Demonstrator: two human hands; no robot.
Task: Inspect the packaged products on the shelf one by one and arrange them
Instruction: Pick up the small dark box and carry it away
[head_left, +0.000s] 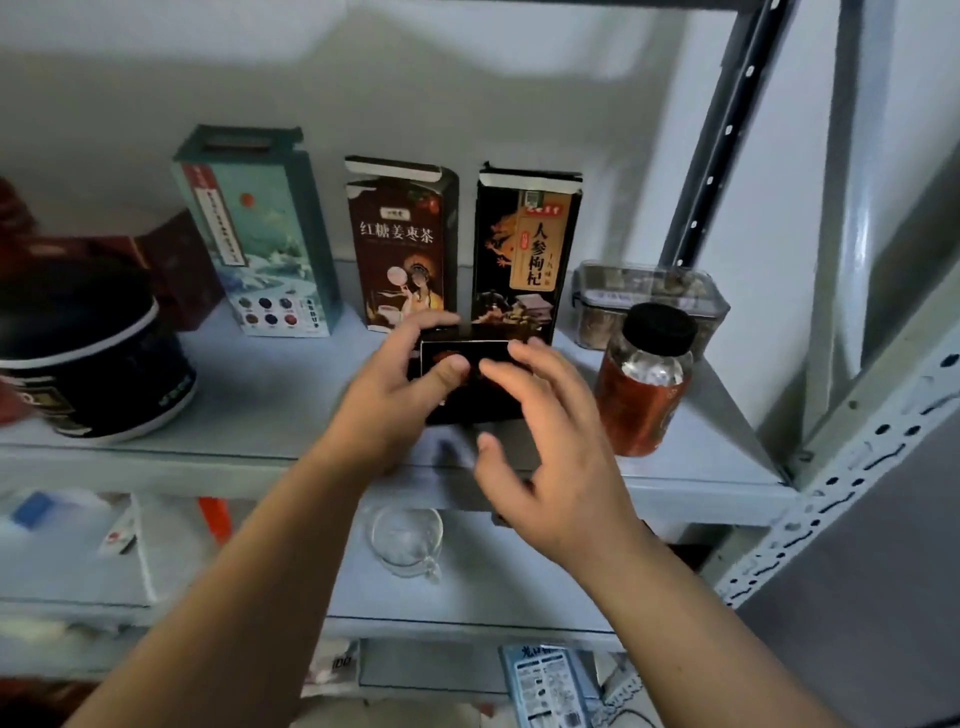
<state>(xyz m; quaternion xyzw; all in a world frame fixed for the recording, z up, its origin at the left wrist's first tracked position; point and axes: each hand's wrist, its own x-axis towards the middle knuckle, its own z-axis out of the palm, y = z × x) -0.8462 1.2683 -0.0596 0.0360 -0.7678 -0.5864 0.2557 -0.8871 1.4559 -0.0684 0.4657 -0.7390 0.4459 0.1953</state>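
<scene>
**Head view: small dark box held up for a check, front of the shelf**

Head view has us mid-inspection. Our left hand (395, 395) grips the small dark box (467, 402), thumb on its front face and fingers curled over the top edge. That grip likely tilts the printed face toward the camera so we can read it. The box is just above the front part of the shelf (291, 395), in front of the row at the back. We cannot tell whether its bottom edge touches the board.

Our right hand (550, 467) is spread and holds nothing. Its fingertips are at the box's right side, thumb below. Contact with the box is too blurred to call. We judge it is placed there to steady or turn the box.

Three cartons stand upright against the wall, faces forward:
- teal carton (254, 234)
- brown tea carton (402, 244)
- black ginseng carton (524, 244)

They look already sorted, so the small box probably goes near them.

To the right are a black-lidded jar (644, 384) and, behind it, a clear tub (649, 301). A dark round tin (88, 358) sits at the left. A glass cup (408, 535) is on the shelf below.

Risk: the jar is near our right hand, so a wide swing could knock it.
</scene>
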